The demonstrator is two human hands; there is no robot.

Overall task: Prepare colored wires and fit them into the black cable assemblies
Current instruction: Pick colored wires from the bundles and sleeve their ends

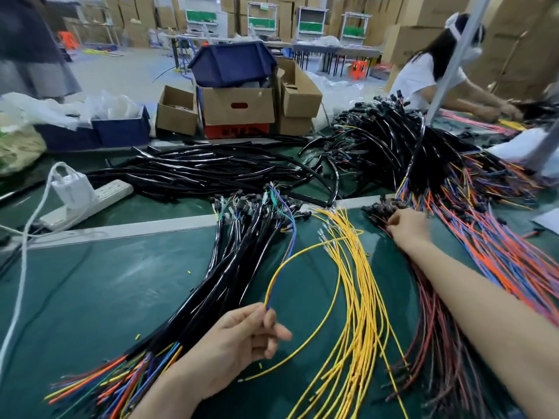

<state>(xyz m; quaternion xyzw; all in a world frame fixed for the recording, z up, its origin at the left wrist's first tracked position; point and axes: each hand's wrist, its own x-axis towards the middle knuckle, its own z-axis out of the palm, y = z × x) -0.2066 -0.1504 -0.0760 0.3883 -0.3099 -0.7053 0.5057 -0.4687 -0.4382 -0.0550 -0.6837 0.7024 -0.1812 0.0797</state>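
Note:
My left hand (236, 343) pinches a yellow wire and a blue wire (279, 270) together near the table's front; both arc up toward the connector ends of a bundle of black cable assemblies (239, 258). A fan of loose yellow wires (360, 297) lies in the middle of the green mat. My right hand (408, 226) reaches forward, its fingers curled on the black connector end of a bundle of dark red wires (435, 334). What exactly those fingers hold is hidden.
Orange, blue and purple wires (499, 252) spread at the right. A heap of black cables (211, 170) lies behind, with cardboard boxes (239, 107) and a blue bin (233, 63). A white power strip (87, 204) sits left. Another person (429, 77) works at the far right.

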